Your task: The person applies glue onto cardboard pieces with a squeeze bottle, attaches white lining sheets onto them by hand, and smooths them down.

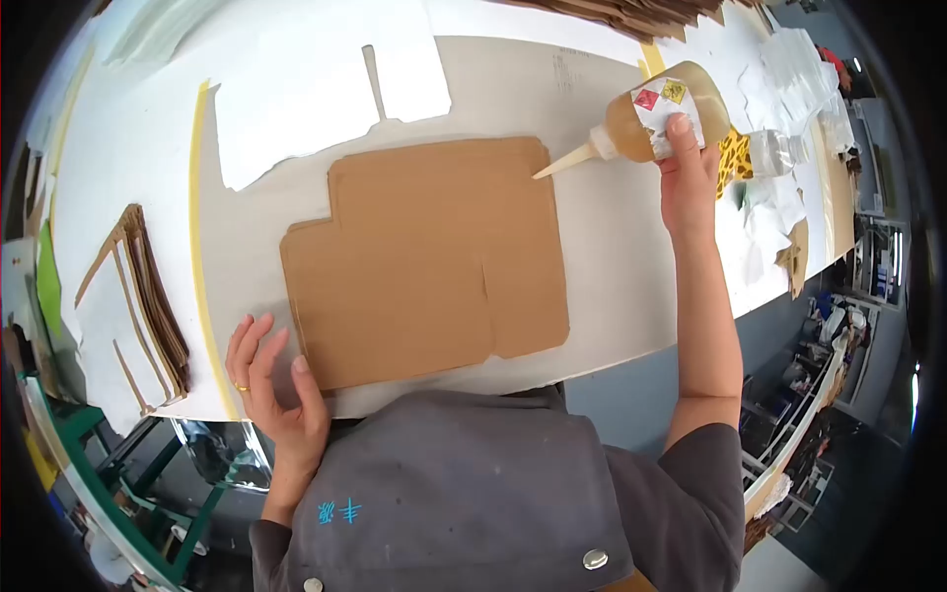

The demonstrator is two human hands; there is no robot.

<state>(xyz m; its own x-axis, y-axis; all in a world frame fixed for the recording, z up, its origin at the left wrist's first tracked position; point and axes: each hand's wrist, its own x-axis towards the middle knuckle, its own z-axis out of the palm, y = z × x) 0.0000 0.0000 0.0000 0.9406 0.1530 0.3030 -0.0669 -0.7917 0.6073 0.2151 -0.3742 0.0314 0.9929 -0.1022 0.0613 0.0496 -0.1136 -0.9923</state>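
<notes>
A flat brown panel (414, 257) with rounded corners, a notch at its left and a slit near its lower right lies on a grey board (621, 276). My right hand (688, 183) grips a squeeze bottle (623, 128) of amber liquid with hazard labels. The bottle is tilted, and its long pale nozzle points down to the left, its tip at the panel's upper right edge; I cannot tell whether it touches. At the panel's lower left edge, my left hand (279, 380) is open with fingers spread, holding nothing. A ring is on one finger.
A white cut sheet (296, 109) lies beyond the panel. To the left stands a stack of brown-edged pieces (153, 306) beside yellow tape (200, 247). More brown pieces (631, 15) lie at the far edge. Crumpled plastic and a clear container (774, 153) are at the right.
</notes>
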